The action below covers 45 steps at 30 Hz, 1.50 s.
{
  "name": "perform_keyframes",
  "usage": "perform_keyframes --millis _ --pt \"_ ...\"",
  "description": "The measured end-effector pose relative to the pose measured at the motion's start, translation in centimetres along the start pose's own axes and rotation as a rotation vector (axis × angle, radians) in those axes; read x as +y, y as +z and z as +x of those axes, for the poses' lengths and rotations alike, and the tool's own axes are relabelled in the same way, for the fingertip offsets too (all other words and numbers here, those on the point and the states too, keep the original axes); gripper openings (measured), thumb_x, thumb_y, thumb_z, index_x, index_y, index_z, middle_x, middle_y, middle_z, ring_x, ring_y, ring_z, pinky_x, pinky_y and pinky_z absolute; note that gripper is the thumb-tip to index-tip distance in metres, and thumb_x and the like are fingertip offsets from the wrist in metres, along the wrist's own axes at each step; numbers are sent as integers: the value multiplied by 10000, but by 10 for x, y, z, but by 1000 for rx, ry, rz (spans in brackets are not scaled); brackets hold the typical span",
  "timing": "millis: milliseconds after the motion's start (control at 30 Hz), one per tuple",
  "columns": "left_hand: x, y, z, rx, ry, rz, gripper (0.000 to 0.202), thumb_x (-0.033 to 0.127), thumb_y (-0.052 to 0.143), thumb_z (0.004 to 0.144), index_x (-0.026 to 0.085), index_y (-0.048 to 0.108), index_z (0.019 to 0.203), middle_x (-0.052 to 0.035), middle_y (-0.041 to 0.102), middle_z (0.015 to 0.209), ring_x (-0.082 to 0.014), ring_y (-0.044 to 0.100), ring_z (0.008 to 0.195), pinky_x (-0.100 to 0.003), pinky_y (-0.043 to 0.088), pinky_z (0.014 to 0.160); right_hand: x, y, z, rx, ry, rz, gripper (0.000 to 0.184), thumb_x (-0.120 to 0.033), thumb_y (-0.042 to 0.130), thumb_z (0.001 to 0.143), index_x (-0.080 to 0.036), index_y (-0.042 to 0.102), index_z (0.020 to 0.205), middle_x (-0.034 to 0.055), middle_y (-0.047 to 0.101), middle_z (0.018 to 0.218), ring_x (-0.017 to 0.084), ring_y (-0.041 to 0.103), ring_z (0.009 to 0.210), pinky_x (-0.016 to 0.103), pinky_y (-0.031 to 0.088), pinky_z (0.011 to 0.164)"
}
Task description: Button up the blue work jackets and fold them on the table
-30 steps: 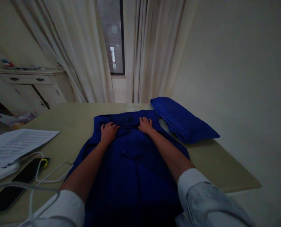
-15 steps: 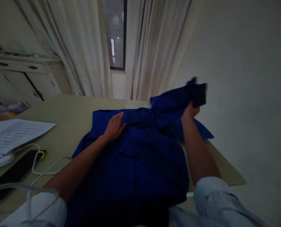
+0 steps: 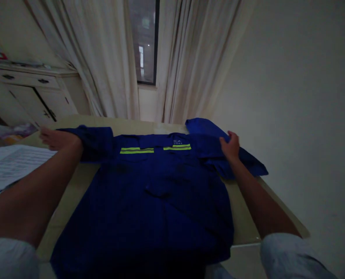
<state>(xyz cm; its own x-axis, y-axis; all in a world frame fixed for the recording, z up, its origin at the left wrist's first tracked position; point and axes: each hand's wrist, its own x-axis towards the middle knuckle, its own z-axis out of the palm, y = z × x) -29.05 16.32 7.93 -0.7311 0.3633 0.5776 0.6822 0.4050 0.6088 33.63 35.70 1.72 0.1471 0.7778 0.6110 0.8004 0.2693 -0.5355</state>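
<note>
A dark blue work jacket (image 3: 137, 186) lies spread on the table, with yellow-green and grey stripes across its chest and a small white print above one stripe. My left hand (image 3: 56, 138), slightly blurred, is closed at the outer end of the left-side sleeve (image 3: 97, 141), which stretches out over the tabletop. On the other side, my right hand (image 3: 230, 146) is open, thumb and fingers apart, at the right-side sleeve (image 3: 207, 145), which lies folded across. More blue cloth (image 3: 252, 162) sticks out beyond that hand toward the table's right edge.
Printed paper sheets (image 3: 18, 162) lie at the left of the pale table (image 3: 246, 217), under my left forearm. Behind the table hang long curtains (image 3: 102, 58) beside a window (image 3: 143, 42). A white cabinet (image 3: 30, 93) stands back left; a bare wall is on the right.
My left hand has moved left from the chest, and the left-side sleeve is now stretched out. My right hand has lowered the raised sleeve and opened. The chest stripes now show.
</note>
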Motion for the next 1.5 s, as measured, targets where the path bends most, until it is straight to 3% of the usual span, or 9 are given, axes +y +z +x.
perform_keyframes --millis 100,200,300,467,633,767,933,1200,1500 --pt "-9 7 -14 39 -21 -15 554 310 204 1066 102 485 1496 -180 502 1562 -436 424 1447 -687 328 1148 -62 66 -8 -424 -318 14 628 -471 649 915 -135 555 1437 224 519 1519 338 457 1447 511 346 1223" --pt "8 49 -54 -496 370 -13 487 332 403 1006 82 628 1357 -157 664 1380 -306 585 1302 -470 425 1164 -118 125 -31 -710 -438 -40 818 -529 744 881 -132 473 1542 222 371 1643 333 382 1513 455 324 1240" --pt "31 96 -95 -732 521 129 592 499 684 843 171 680 1335 -157 669 1377 -369 598 1266 -480 491 1076 -153 163 -56 -870 -499 -124 701 -499 686 953 -191 481 1548 188 441 1596 328 494 1425 454 399 1177" --pt "65 137 -96 -813 610 231 349 373 483 987 203 762 1106 -176 737 1165 -358 670 1149 -477 510 988 -189 190 -33 -948 -540 -184 340 -176 516 1001 -197 690 1292 158 670 1304 306 664 1182 460 491 1052" --pt "82 166 -30 -635 269 -156 671 374 451 1025 110 292 1621 -222 694 1334 -255 723 1085 -397 542 967 -197 208 58 -634 -410 268 581 -290 471 1038 -208 371 1605 137 546 1521 227 657 1177 430 534 1028" --pt "40 168 -17 -951 267 349 1002 578 779 772 73 422 1561 -300 592 1451 -444 563 1351 -531 489 1059 -139 197 63 -856 -445 -73 849 -391 817 823 -107 459 1538 221 536 1523 329 573 1327 444 479 1104" --pt "10 148 -22 -1145 463 629 551 569 675 861 174 713 1243 -219 692 1321 -422 641 1238 -488 522 994 -86 165 26 -980 -476 -505 433 -453 630 995 -124 633 1276 221 698 1268 329 655 1195 394 505 995" --pt "60 155 -30 -704 255 436 784 451 602 962 83 346 1606 -338 413 1579 -432 594 1324 -500 516 1037 -143 168 69 -595 -255 -461 575 -302 629 971 -65 474 1471 277 579 1415 356 596 1272 460 485 1025" --pt "36 117 -153 -923 547 317 723 616 283 1042 240 321 1658 -159 246 1736 -411 208 1596 -757 151 1217 -184 81 -128 -1025 -772 5 603 -420 753 904 -217 588 1447 150 674 1350 322 642 1203 488 532 1016"
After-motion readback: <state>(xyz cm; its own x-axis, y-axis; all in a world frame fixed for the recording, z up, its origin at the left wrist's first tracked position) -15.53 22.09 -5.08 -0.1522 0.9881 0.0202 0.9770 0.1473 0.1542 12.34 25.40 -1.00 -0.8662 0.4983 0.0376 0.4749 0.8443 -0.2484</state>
